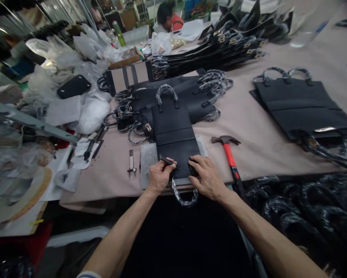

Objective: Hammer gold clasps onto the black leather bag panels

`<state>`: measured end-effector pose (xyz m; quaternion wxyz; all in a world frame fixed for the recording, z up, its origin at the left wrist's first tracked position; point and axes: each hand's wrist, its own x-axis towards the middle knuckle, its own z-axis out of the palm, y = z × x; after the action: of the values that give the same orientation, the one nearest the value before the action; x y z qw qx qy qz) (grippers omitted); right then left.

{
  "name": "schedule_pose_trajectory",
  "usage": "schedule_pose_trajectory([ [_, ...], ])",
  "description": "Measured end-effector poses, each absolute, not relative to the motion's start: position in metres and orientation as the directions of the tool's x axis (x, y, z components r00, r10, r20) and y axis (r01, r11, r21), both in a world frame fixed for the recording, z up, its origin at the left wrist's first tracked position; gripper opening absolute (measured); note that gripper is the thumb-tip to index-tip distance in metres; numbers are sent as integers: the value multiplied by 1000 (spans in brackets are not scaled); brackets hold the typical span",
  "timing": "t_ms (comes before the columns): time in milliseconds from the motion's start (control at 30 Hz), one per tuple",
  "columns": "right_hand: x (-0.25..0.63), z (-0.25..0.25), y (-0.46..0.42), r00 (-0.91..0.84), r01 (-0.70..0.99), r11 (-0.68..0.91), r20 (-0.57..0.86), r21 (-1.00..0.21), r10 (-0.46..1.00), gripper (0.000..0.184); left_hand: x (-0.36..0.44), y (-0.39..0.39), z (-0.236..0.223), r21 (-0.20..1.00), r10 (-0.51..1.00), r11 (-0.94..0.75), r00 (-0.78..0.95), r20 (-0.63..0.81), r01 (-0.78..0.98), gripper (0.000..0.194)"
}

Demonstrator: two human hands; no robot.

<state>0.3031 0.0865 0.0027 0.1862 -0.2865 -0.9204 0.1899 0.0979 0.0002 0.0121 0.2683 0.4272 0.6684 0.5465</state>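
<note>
A black leather bag panel (175, 133), with a plastic-wrapped handle at each end, lies lengthwise in front of me over a pale board (148, 160). My left hand (161, 175) is closed around a slim dark tool (166, 159) at the panel's near left edge; its exact kind does not show. My right hand (205, 173) lies on the near right edge, fingers spread and pressing down. The near handle (185, 201) hangs over the table edge between my wrists. A claw hammer (229, 154) with a red and black grip lies right of my right hand.
Left of the board lies a small metal tool (131, 164) with prongs. Behind the panel are stacked black bag pieces (187, 92) with wrapped handles. More black panels (303, 100) lie at right. Plastic bags (92, 112) crowd the left. A person (170, 19) sits at the back.
</note>
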Motion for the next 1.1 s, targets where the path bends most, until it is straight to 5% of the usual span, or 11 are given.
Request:
schedule_pose_trajectory([
  [1100,302,2,86,-751,487,752,225,-445,620,50,112,8,10,848,899,-44,-349,265,529,10],
])
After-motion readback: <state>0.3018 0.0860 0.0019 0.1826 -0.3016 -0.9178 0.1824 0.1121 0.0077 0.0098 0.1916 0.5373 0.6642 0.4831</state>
